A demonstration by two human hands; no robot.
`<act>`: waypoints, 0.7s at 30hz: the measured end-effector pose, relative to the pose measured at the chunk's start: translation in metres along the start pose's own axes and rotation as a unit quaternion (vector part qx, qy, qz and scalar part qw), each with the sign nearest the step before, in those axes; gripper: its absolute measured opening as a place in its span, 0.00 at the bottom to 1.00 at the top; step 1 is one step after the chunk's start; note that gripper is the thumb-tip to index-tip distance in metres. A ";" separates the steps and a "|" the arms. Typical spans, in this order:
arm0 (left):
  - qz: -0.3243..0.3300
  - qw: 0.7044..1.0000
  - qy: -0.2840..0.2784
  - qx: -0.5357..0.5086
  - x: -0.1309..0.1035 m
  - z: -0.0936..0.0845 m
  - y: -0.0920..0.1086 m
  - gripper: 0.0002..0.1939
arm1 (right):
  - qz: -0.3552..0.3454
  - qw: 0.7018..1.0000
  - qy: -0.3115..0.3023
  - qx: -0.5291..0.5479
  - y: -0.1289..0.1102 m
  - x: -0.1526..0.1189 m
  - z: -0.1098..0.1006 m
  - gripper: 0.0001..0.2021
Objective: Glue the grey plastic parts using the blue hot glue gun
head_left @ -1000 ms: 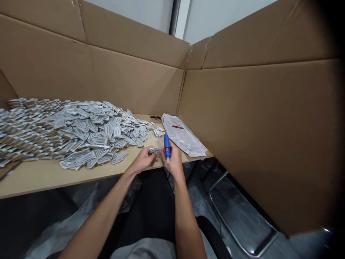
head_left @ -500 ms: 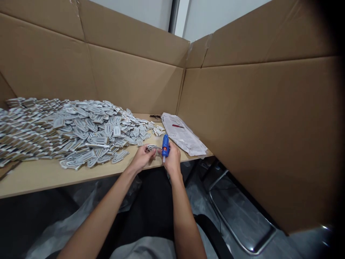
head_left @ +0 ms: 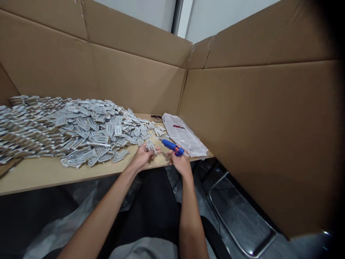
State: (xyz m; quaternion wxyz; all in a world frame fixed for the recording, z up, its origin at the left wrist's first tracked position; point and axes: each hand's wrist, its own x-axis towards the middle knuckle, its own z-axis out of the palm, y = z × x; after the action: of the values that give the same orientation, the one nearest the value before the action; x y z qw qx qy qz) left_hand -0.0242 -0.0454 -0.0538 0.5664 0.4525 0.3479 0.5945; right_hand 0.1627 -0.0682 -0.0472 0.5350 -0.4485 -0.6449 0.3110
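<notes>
My right hand (head_left: 181, 162) is closed round a blue glue gun (head_left: 172, 146), whose nozzle points left and away from me. Between the fingers and thumb of my left hand (head_left: 142, 157) is a small grey and white flat piece (head_left: 151, 145), arched at one end with slots through it. The nozzle is near that piece but apart from it. A large heap of similar pieces (head_left: 99, 126) spreads over the table (head_left: 81, 176) to the left of my hands, and a few loose pieces (head_left: 159, 130) lie just beyond the nozzle.
Tall cardboard walls (head_left: 140, 79) enclose the back and right of the table. Printed paper sheets (head_left: 185, 138) lie at the right end, a red object (head_left: 178, 126) on them. Below on the right stands a metal-framed chair (head_left: 239, 216).
My right hand has moved right and turned the glue gun, so its nozzle now points left. The piece in my left hand is tilted up, showing more of its slotted face.
</notes>
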 end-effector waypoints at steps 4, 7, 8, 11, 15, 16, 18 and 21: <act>-0.006 1.000 -0.010 0.011 0.002 -0.002 0.000 0.21 | 0.004 0.999 -0.014 -0.030 -0.001 -0.002 -0.002 0.19; 0.008 1.000 -0.015 0.014 0.004 -0.004 -0.003 0.18 | -0.006 0.998 -0.047 -0.031 -0.001 -0.002 0.002 0.19; 0.015 1.000 -0.016 0.019 0.005 -0.005 -0.005 0.16 | -0.015 0.998 -0.055 -0.025 -0.001 -0.002 0.003 0.20; 0.029 0.999 -0.023 0.039 0.007 -0.008 -0.008 0.10 | -0.047 0.997 -0.052 -0.023 0.002 0.000 0.009 0.19; 0.033 0.998 -0.035 0.052 0.008 -0.009 -0.009 0.09 | -0.064 0.996 -0.048 -0.040 0.008 0.003 0.014 0.19; 0.034 0.997 -0.034 0.055 0.007 -0.009 -0.008 0.09 | -0.062 0.996 -0.046 -0.039 0.010 0.003 0.015 0.19; 0.037 0.997 -0.027 0.065 0.006 -0.008 -0.006 0.09 | -0.054 0.997 -0.043 -0.032 0.012 0.004 0.016 0.19; 0.043 0.995 -0.021 0.092 0.004 -0.006 -0.004 0.08 | -0.054 0.997 -0.043 -0.029 0.012 0.004 0.017 0.19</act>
State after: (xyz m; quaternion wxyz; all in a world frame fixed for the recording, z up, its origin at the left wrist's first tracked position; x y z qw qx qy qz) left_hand -0.0286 -0.0408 -0.0590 0.5037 0.5298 0.3693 0.5738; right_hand 0.1494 -0.0584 -0.0597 0.5095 -0.4152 -0.6991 0.2816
